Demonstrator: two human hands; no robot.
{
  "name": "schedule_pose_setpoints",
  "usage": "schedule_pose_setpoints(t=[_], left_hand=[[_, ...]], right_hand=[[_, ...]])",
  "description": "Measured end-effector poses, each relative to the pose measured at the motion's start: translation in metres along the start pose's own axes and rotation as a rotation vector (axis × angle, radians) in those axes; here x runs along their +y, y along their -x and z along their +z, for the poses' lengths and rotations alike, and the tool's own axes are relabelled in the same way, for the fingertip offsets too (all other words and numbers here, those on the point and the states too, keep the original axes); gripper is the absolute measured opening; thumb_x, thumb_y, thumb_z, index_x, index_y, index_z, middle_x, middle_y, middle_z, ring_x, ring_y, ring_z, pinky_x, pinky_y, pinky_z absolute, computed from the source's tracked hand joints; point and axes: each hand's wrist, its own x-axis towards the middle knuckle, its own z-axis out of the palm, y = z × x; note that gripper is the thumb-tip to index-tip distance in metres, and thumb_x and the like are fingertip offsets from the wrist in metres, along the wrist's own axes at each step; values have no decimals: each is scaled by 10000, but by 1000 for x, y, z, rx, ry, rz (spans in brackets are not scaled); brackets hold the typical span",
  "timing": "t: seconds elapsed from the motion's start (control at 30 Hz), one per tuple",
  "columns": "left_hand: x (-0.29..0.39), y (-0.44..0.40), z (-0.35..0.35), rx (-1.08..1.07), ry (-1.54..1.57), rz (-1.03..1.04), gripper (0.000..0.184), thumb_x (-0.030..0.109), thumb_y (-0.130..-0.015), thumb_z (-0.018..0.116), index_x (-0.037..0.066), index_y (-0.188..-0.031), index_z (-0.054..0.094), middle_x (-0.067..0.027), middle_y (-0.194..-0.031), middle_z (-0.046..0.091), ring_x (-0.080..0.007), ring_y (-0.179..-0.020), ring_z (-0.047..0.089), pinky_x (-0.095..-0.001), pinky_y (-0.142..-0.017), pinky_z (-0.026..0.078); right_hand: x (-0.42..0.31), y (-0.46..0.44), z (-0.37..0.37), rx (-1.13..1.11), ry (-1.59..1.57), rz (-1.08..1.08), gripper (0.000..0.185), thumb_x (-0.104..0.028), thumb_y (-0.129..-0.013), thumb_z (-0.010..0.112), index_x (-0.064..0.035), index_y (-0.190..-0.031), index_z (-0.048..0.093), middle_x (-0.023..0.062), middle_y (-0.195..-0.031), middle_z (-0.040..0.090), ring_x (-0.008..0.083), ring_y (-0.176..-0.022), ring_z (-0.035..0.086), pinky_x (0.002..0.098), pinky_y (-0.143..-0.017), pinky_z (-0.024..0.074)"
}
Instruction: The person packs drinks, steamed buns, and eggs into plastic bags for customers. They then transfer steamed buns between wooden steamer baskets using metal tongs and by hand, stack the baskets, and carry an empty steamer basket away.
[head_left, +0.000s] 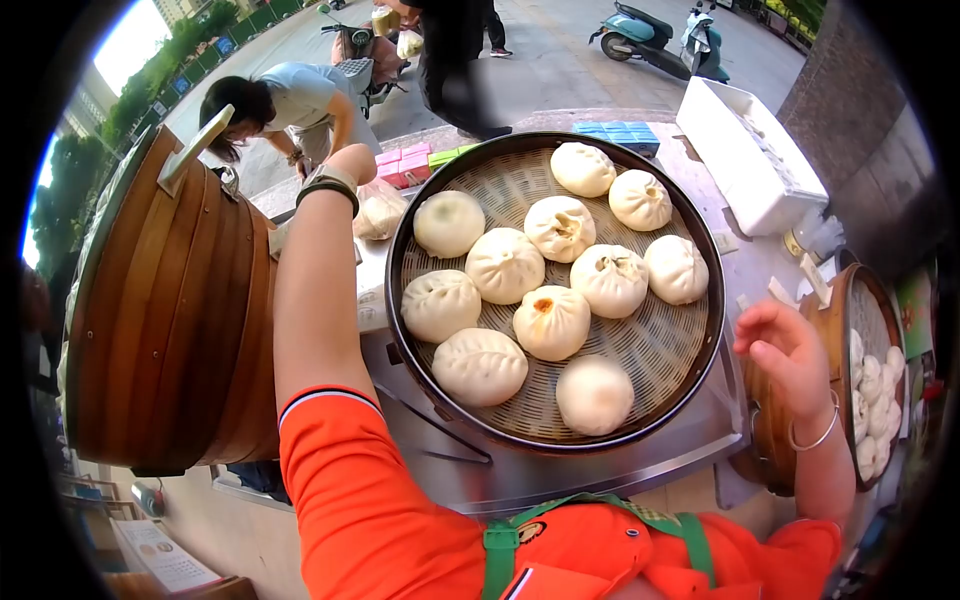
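Right up close, an orange shirt [370, 490] with green straps [500, 560]; between the hands sits the round steamer tray [650, 375], carrying pale buns [505, 265]; left hand [352, 166] reaches past its left rim near a plastic bag [380, 211], can't tell its grip; right hand [785, 345] is released beside the tray, fingers loosely curled; wooden steamer stack [190, 330] left of the left arm, white foam box [720, 165] beyond the right hand.
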Motion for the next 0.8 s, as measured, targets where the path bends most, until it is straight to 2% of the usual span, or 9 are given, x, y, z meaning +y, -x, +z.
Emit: schedule_pose_setpoints(t=[0.13, 0.27, 0.37, 0.4, 0.53, 0.6, 0.67, 0.73, 0.8], left_hand=[[17, 42, -19, 59, 90, 70, 260, 111, -784, 468, 40, -938, 666, -192, -991, 615, -348, -940, 575, -389, -820, 459], [24, 122, -18, 722, 555, 219, 243, 209, -805, 527, 9, -903, 624, -184, -847, 624, -335, -822, 589, -383, -727, 460], [59, 250, -14, 1019, 1136, 183, 246, 168, -890, 502, -41, -972, 601, -61, -885, 644, -92, -791, 554, -229, -716, 434], [66, 290, 4, 1137, 1235, 201, 221, 136, -900, 491, -44, -966, 601, -75, -906, 644, -104, -826, 572, -219, -764, 437], [118, 444, 101, 1777, 1226, -498, 243, 90, -931, 358, -23, -922, 573, -118, -915, 606, -178, -863, 582, -271, -817, 465], [155, 486, 173, 1945, 1331, -1199, 188, 115, -904, 370, 18, -999, 500, -66, -929, 524, -148, -866, 505, -294, -820, 427], [200, 500, 279, 1594, 1492, -1591, 230, 152, -883, 393, 12, -1051, 463, -60, -953, 491, -150, -851, 466, -289, -774, 411], [259, 491, 403, 1066, 1880, -1576, 125, 154, -843, 432, 80, -900, 514, -26, -745, 475, -134, -642, 442, -265, -541, 359], [314, 457, 509, 613, 2055, -1932, 262, 144, -846, 419, 1, -1008, 567, -98, -934, 592, -191, -912, 543, -284, -780, 412]], right_hand=[[6, 24, 8, -37, -73, -59, 218, -58, -803, 604, 30, -992, 541, 59, -909, 543, 127, -799, 538, 251, -751, 451], [31, 53, 9, -42, -191, -125, 177, -145, -809, 647, 17, -814, 576, 35, -662, 543, 105, -549, 502, 224, -531, 424], [54, 74, 30, -152, -499, -155, 221, -192, -818, 648, -4, -745, 558, 13, -596, 499, 75, -490, 434, 216, -486, 372], [63, 80, 39, -170, -488, -160, 285, -252, -842, 616, -25, -690, 535, -4, -546, 448, 70, -452, 369, 218, -462, 328], [101, 104, 52, -405, -623, -3, 344, -306, -886, 540, -30, -681, 521, 13, -562, 450, 102, -463, 368, 232, -473, 330], [108, 115, 54, -498, -548, 58, 335, -293, -885, 544, -27, -682, 521, 24, -568, 454, 108, -479, 383, 234, -486, 338], [113, 121, 56, -603, -463, 150, 294, -253, -878, 558, -8, -717, 542, 52, -610, 490, 116, -555, 445, 236, -545, 377], [119, 131, 61, -645, -443, 207, 265, -232, -875, 561, -1, -745, 554, 50, -639, 510, 113, -582, 465, 231, -566, 388], [123, 136, 77, -656, -431, 317, 198, -178, -870, 557, 8, -804, 573, 44, -700, 544, 103, -633, 494, 221, -601, 401]])
